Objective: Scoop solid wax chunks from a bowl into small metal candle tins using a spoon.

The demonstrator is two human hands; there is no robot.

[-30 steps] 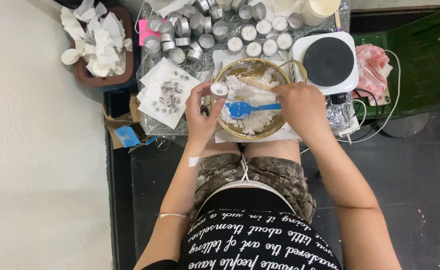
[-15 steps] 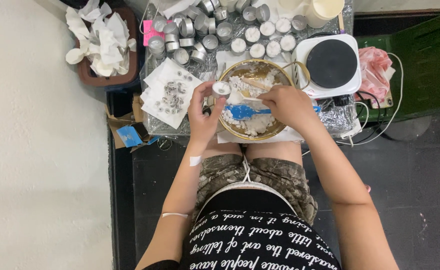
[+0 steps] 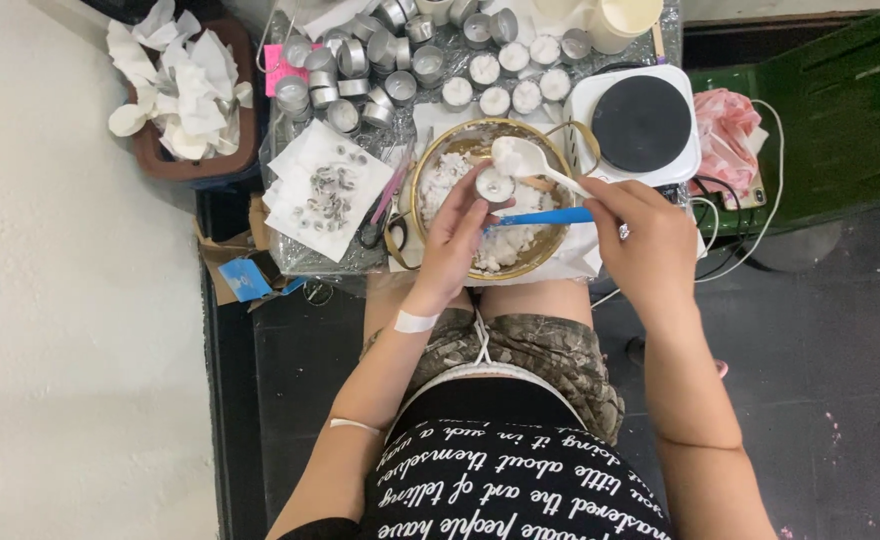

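- the left hand (image 3: 452,240) holds a small tealight cup (image 3: 494,185) in a closed grip, over the brass bowl (image 3: 430,165) of white wax.
- the right hand (image 3: 648,240) pinches a blue-handled spoon (image 3: 540,170), its white scoop just above the cup.
- the bowl sits on the tabletop (image 3: 340,262) beside a hotplate (image 3: 642,122).

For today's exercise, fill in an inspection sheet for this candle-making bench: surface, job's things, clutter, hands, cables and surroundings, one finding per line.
Surface: small table, foil-covered and crowded.
Job's things: gold bowl of white wax flakes; small metal cup; white spoon; blue tool.
Clutter: rows of metal cups; wick tabs on tissue; hot plate; bin of crumpled tissues.
Hands: left hand holds the small metal cup over the bowl; right hand holds spoon and blue tool.
Cables: white cord beside the hot plate.
Surroundings: dark floor, pale wall.
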